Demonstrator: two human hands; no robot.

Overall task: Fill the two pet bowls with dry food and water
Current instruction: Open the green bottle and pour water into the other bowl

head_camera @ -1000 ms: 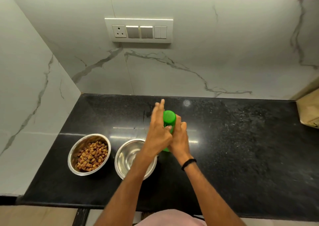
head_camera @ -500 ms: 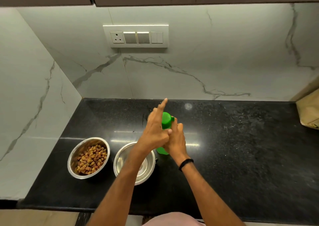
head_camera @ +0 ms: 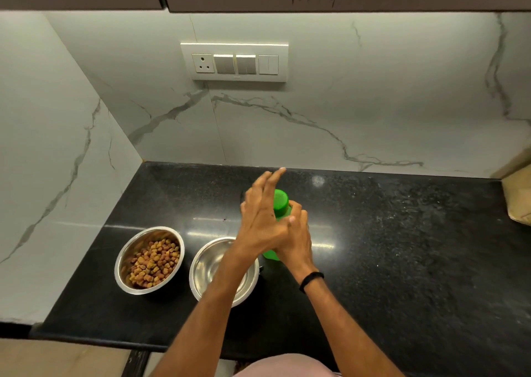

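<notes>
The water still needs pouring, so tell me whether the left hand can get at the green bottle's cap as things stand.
Probably yes. The left hand is already beside the cap with fingers spread and nothing between, while the right hand grips the green bottle lower down.

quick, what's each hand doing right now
Left hand: open, fingers extended, thumb by the green bottle cap.
Right hand: closed around the green bottle's body.

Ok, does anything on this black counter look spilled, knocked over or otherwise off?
Nothing stands out. The steel bowl of brown kibble and the empty steel bowl sit upright on the black counter, no kibble scattered. The green plastic bottle stands upright.
</notes>
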